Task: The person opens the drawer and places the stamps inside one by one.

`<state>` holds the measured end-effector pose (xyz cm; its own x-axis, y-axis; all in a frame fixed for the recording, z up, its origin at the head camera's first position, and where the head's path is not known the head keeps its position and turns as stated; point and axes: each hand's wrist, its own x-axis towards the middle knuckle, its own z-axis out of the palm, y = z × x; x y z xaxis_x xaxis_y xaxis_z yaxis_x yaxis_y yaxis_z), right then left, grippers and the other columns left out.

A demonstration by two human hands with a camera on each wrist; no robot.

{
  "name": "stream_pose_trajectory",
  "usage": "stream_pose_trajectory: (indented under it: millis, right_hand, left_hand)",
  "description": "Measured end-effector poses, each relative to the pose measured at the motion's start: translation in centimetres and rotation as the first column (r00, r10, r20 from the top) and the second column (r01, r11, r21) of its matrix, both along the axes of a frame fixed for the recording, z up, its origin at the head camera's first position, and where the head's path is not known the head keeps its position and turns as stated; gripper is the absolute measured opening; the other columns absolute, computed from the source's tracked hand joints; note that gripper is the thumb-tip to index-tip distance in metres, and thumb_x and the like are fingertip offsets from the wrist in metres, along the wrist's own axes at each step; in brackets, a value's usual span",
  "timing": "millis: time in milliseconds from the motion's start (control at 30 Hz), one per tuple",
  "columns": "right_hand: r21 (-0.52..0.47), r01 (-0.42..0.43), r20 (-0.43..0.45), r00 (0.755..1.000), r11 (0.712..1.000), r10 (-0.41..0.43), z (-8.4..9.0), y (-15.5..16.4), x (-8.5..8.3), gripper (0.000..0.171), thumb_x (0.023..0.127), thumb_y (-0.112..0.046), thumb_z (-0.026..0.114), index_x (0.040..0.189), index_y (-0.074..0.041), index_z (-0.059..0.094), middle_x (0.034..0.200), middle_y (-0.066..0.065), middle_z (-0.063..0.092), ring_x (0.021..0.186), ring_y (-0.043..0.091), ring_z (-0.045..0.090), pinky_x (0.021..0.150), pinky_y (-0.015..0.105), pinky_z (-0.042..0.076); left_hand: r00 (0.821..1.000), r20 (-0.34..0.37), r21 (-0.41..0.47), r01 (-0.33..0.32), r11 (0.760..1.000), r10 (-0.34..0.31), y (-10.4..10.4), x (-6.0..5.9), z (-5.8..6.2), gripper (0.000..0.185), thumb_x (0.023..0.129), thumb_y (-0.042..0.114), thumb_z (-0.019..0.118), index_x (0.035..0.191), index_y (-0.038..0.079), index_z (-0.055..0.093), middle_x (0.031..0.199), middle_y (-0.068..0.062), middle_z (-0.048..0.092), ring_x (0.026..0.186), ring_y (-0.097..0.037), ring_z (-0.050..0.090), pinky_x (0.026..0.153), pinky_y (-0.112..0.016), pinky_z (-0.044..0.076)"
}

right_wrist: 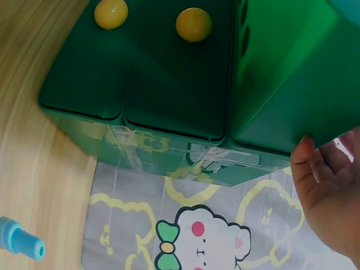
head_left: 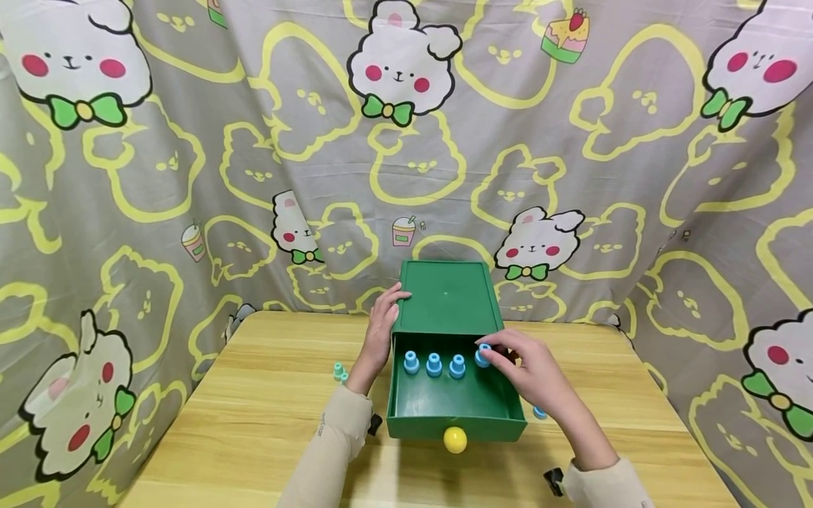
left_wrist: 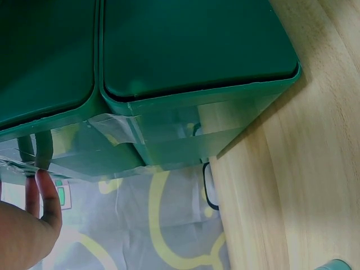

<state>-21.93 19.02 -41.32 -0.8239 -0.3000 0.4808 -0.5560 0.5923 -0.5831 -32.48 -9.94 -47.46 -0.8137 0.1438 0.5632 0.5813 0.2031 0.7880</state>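
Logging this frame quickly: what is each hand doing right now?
Left hand: open, fingers resting on the green box.
Right hand: pinching a blue peg in the open drawer.

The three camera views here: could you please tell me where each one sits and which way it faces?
Head view: sits high, looks forward and down at the green plastic drawer box on the wooden table; both sleeved forearms show, the left hand and the right hand.
Left wrist view: beside the box's left side; the left hand's fingers show.
Right wrist view: looks at the box's front and yellow round knobs; the right hand shows.
Shared: all views show the box and the table.
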Motion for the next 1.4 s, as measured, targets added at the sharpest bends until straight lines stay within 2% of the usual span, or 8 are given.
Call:
stream_pose_trajectory:
  millis: [233,467,667,767,900,1000,1400]
  right_hand:
    - [0.029,-0.009,0.003,1.0,1.0,0.009,-0.2,0.1,-0.2,0.018,0.099,-0.024,0.071,0.113,-0.016,0.078,0.098,-0.012,0.07,0.078,0.006,0.057,0.067,0.024,0.052]
    - [0.055,-0.012,0.006,1.0,0.998,0.012,-0.2,0.2,-0.3,0.019,0.098,-0.024,0.073,0.114,-0.016,0.079,0.107,-0.01,0.075,0.094,0.007,0.064,0.08,0.029,0.056]
    - [0.068,-0.014,0.007,1.0,0.998,0.013,-0.1,0.2,-0.3,0.018,0.097,-0.023,0.074,0.113,-0.016,0.08,0.107,-0.009,0.075,0.098,0.008,0.065,0.083,0.034,0.057]
    - [0.07,-0.013,0.011,1.0,0.997,0.012,0.0,0.1,-0.2,0.018,0.096,-0.022,0.075,0.113,-0.016,0.08,0.107,-0.009,0.075,0.095,0.009,0.064,0.081,0.034,0.057]
    - [0.085,-0.005,0.021,1.0,0.996,0.003,0.1,0.1,-0.1,0.019,0.096,-0.023,0.075,0.113,-0.016,0.08,0.108,-0.008,0.076,0.097,0.011,0.066,0.083,0.033,0.057]
    - [0.096,0.003,0.028,1.0,0.995,-0.005,0.1,0.0,-0.1,0.019,0.096,-0.023,0.076,0.113,-0.016,0.08,0.109,-0.008,0.076,0.102,0.014,0.068,0.087,0.037,0.058]
    - [0.093,0.01,0.009,1.0,0.996,-0.011,0.1,0.1,-0.1,0.018,0.095,-0.022,0.076,0.112,-0.017,0.081,0.11,-0.008,0.078,0.107,0.018,0.071,0.09,0.045,0.057]
  left_hand:
    - [1.0,0.0,0.004,0.004,1.0,-0.004,0.0,0.0,0.1,0.039,0.113,0.027,0.033,0.139,0.017,0.059,0.165,-0.004,0.037,0.154,-0.029,0.029,0.123,-0.063,0.003]
    - [1.0,0.007,0.007,0.003,1.0,-0.003,0.1,0.0,0.2,0.038,0.112,0.024,0.035,0.139,0.016,0.06,0.165,-0.003,0.039,0.154,-0.027,0.03,0.124,-0.061,0.005]
    - [1.0,0.023,0.019,0.009,1.0,-0.009,0.2,-0.1,0.2,0.039,0.112,0.017,0.033,0.141,0.008,0.058,0.166,-0.012,0.036,0.154,-0.033,0.028,0.123,-0.064,0.0]
    - [0.999,0.035,0.014,0.01,1.0,-0.01,0.2,0.3,0.6,0.04,0.112,0.015,0.032,0.141,0.003,0.057,0.166,-0.016,0.034,0.154,-0.037,0.026,0.123,-0.065,-0.002]
    - [0.999,0.043,0.032,0.029,0.999,-0.031,0.3,1.7,2.3,0.039,0.112,0.013,0.033,0.139,0.0,0.057,0.164,-0.02,0.035,0.154,-0.04,0.026,0.123,-0.066,-0.001]
    - [0.998,0.043,0.052,0.045,0.998,-0.048,0.4,2.6,3.2,0.038,0.111,0.013,0.034,0.137,-0.002,0.058,0.164,-0.022,0.035,0.153,-0.041,0.026,0.122,-0.067,-0.002]
    - [0.998,0.049,0.054,0.036,0.998,-0.039,0.5,2.7,3.2,0.038,0.111,0.014,0.034,0.137,-0.001,0.058,0.164,-0.02,0.036,0.153,-0.04,0.026,0.122,-0.067,-0.005]
